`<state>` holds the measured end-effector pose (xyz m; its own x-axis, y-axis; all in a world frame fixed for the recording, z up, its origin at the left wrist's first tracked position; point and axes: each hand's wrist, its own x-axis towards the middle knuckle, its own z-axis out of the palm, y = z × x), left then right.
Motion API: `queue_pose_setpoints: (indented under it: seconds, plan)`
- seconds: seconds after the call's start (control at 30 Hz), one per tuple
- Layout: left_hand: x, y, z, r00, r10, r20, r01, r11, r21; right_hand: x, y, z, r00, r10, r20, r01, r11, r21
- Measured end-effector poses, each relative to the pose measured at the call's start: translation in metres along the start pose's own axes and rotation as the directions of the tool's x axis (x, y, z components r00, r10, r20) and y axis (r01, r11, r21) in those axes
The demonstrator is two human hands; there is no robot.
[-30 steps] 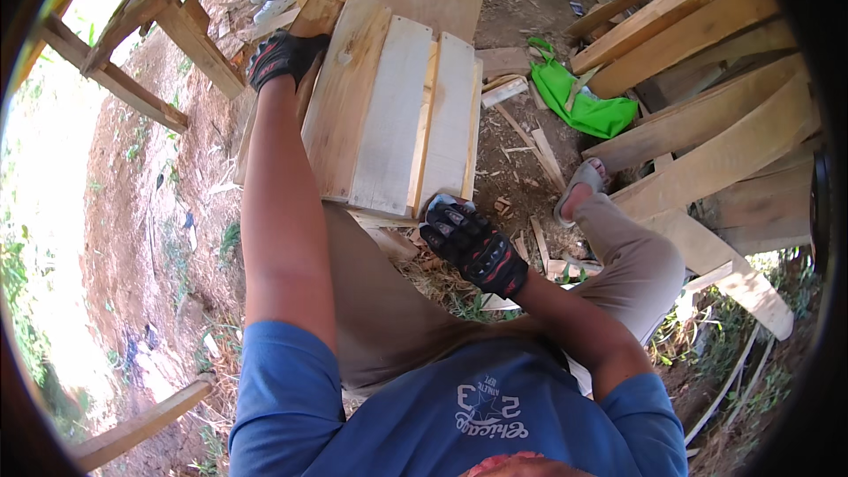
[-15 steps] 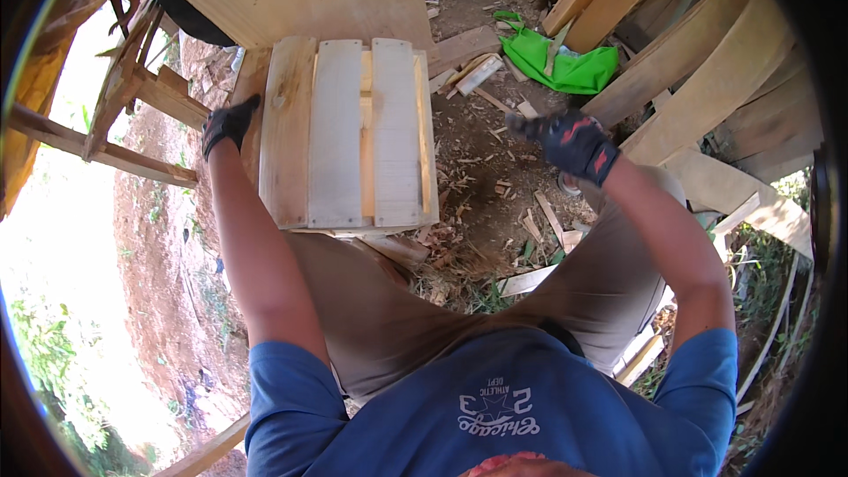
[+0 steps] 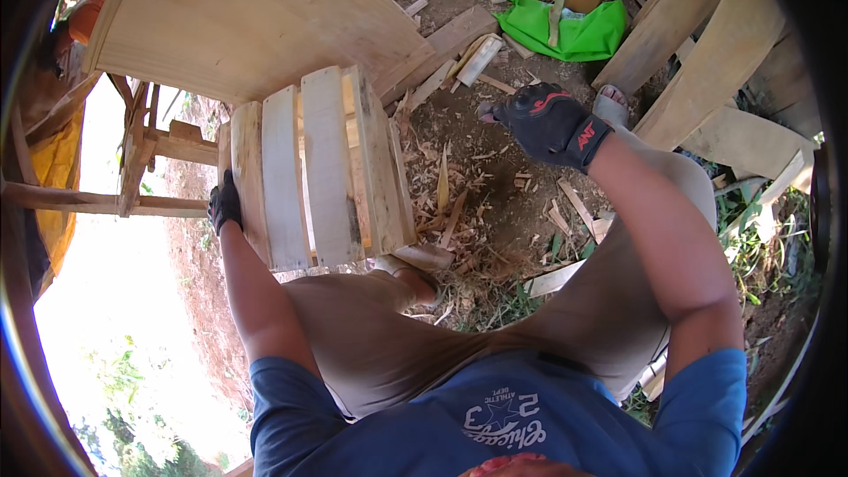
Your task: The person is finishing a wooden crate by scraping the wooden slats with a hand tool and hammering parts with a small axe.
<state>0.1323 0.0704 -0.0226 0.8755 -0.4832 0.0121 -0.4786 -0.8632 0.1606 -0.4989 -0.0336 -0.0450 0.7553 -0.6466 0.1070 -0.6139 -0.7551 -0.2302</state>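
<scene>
Since the earlier frames, the slatted wooden crate [image 3: 329, 159] has turned so that its right side shows, and the right hand has left its near corner for a spot well apart. The crate is in front of the person, left of centre, beside the left knee; its underside is hidden. Black-gloved, the left hand [image 3: 227, 203] touches the crate's left edge; some fingers are out of sight, so I cannot tell whether they clamp the board or only press it. Also gloved, the right hand [image 3: 555, 126] hangs above the ground, clear of the crate. A small greyish shape at its front is hard to make out, and I cannot tell how tightly the fingers close or whether they hold it. Beyond the crate, a broad wooden panel [image 3: 256, 18] is cut off at the top; a green bag [image 3: 579, 35] lies farther right, near long boards [image 3: 707, 62].
</scene>
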Motion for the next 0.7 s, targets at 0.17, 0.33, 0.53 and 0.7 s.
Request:
queue_pose_setpoints:
  seconds: [0.17, 0.33, 0.53, 0.7]
  plan:
    - [0.004, 0.002, -0.003, 1.000, -0.019, 0.019, 0.019, 1.000, -0.001, 0.005, 0.014, -0.012, 0.998, -0.019, -0.052, 0.019, 1.000, 0.003]
    - [0.006, 0.005, 0.002, 0.999, -0.019, -0.029, 0.019, 1.000, 0.007, 0.006, 0.019, -0.018, 0.999, -0.015, -0.040, 0.014, 1.000, -0.015]
    - [0.012, 0.006, 0.001, 0.999, -0.051, 0.005, 0.051, 0.999, -0.004, -0.002, 0.032, -0.016, 0.987, -0.091, -0.132, 0.100, 0.993, 0.059]
    - [0.003, -0.004, -0.019, 0.997, -0.069, -0.041, 0.069, 0.998, 0.004, 0.011, 0.017, -0.023, 0.999, 0.003, 0.055, -0.003, 1.000, 0.010]
